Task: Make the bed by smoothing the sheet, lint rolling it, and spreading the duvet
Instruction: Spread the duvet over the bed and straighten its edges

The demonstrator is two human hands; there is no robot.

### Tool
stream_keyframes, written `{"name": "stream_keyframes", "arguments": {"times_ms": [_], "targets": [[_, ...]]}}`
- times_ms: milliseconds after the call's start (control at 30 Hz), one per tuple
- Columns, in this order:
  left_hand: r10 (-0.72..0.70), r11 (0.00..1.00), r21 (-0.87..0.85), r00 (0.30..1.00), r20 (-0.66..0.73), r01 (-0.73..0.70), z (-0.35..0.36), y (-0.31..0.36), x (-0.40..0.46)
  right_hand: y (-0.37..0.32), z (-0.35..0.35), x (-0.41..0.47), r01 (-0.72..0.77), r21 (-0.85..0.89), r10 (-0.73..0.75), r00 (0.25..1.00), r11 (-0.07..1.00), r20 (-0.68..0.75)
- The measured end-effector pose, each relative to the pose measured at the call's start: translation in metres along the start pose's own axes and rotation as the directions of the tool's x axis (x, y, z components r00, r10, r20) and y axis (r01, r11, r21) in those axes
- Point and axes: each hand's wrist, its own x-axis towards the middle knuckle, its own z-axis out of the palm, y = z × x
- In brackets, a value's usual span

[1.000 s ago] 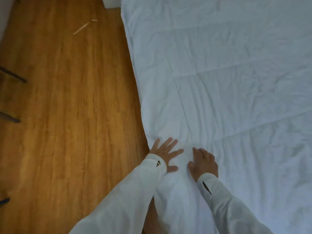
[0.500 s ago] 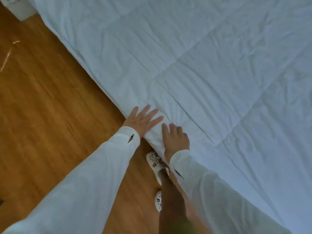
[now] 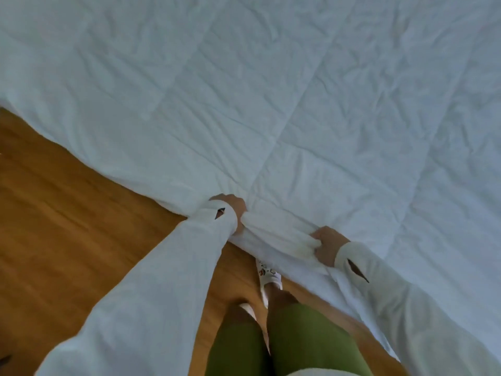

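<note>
Across almost all of the view lies the white quilted duvet [image 3: 298, 104], already spread over the bed, its near edge hanging above the wooden floor [image 3: 67, 213]. At this edge both hands are clenched on the cloth: the left hand [image 3: 234, 210] grips a bunched fold beside the right hand [image 3: 326, 246], which holds the same roll of fabric. I judge they gather it so to pull the duvet straight. Below stand green trousers [image 3: 298, 335] and a white shoe [image 3: 268, 275].
</note>
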Motion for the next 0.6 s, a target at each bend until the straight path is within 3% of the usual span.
{"name": "stream_keyframes", "arguments": {"times_ms": [133,233,300,367,433,533,600], "targets": [[0.155,0.987,-0.071,0.981,0.12,-0.147,0.024,-0.014,0.003,-0.035,0.018,-0.017,0.002,-0.278,0.048,0.983,0.96,0.175],[0.374,0.926,-0.139,0.904,0.209,-0.352,0.033,-0.041,0.004,-0.066,0.031,-0.018,-0.063,-0.274,0.126,0.968,0.96,0.219],[0.508,0.861,-0.075,0.85,0.138,-0.503,0.034,-0.07,0.004,-0.099,0.037,-0.011,-0.059,-0.075,0.067,0.992,0.995,0.106],[0.626,0.77,0.108,0.777,0.065,-0.629,0.029,-0.11,0.01,-0.145,0.04,0.0,0.018,0.091,-0.009,0.995,0.996,-0.101],[0.696,0.683,0.264,0.716,0.051,-0.682,0.023,-0.159,0.02,-0.2,0.044,0.019,0.097,0.088,-0.072,0.966,0.991,-0.25],[0.768,0.539,0.461,0.636,0.075,-0.705,0.011,-0.243,0.046,-0.292,0.051,0.052,0.087,0.0,-0.082,0.938,0.996,-0.337],[0.783,0.486,0.583,0.621,0.041,-0.651,0.002,-0.303,0.067,-0.349,0.052,0.072,0.084,0.02,-0.07,0.921,0.996,-0.383]]}}
